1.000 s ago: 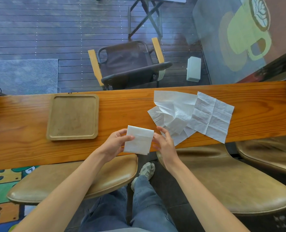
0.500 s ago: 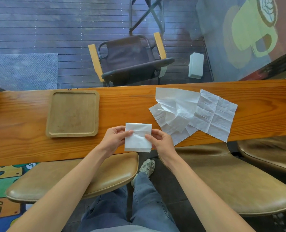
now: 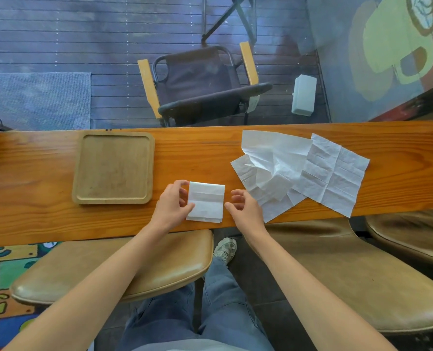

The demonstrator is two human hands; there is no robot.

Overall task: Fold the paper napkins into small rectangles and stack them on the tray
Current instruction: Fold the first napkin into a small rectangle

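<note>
Long orange wooden tabletop (image 3: 210, 153) running edge to edge, both ends cut off by the frame; beyond it, through glass, a dark plank deck with a folding chair (image 3: 200, 84). Below the tabletop, tan padded stools (image 3: 134, 262), the rightmost cut off at the frame edge. On the left of the tabletop, a square wooden tray (image 3: 78, 171), bare. On the right, a loose heap of unfolded napkins (image 3: 299, 168) (exact count hard to make out, the sheets overlapping and rumpled), creased in a grid, one corner hanging past the near edge. Between tray and heap, near the front edge, the folded napkin (image 3: 206, 201): white, a small near-square rectangle, fold bands across it, layered edges showing at the bottom, lying flat. Left hand (image 3: 171, 207) at its left edge, thumb and fingertips pinching that side, part of the edge hidden under the fingers. Right hand (image 3: 244, 210) just beside the right edge, fingers curled loosely apart, grip holding nothing. Half a second ago, both hands pinching the napkin; now the right one off it.
</note>
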